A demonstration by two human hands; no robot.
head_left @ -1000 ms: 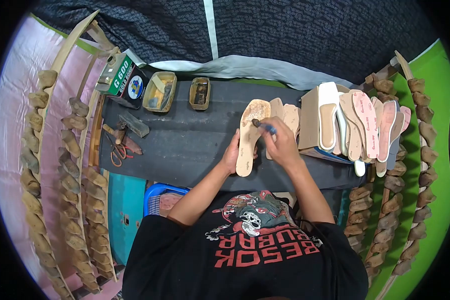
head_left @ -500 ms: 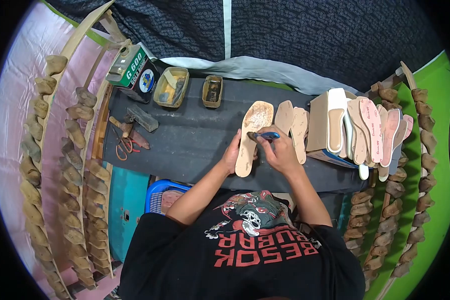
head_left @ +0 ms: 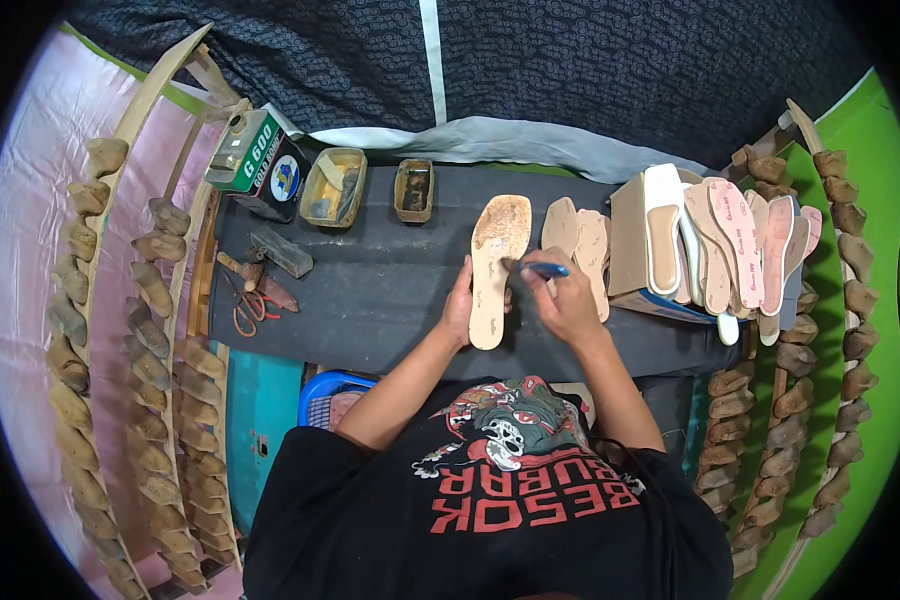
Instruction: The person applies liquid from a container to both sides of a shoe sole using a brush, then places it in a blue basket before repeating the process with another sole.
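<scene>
Matt tan insole (head_left: pixel 493 270) w/ rough patch; dark cloth table (head_left: pixel 370 290).

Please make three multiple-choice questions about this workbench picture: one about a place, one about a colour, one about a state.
1. Where is the green glue can?
A. far left corner of the bench
B. beside the insole stack
C. on the floor

2. What colour is the handle of the brush?
A. red
B. blue
C. yellow

3. What does the left hand do?
A. hangs free
B. holds scissors
C. steadies the insole

Answers: 1 A, it stands by the two glue trays. 2 B, blue shows above the right hand. 3 C, fingers rest on its edge.
</scene>
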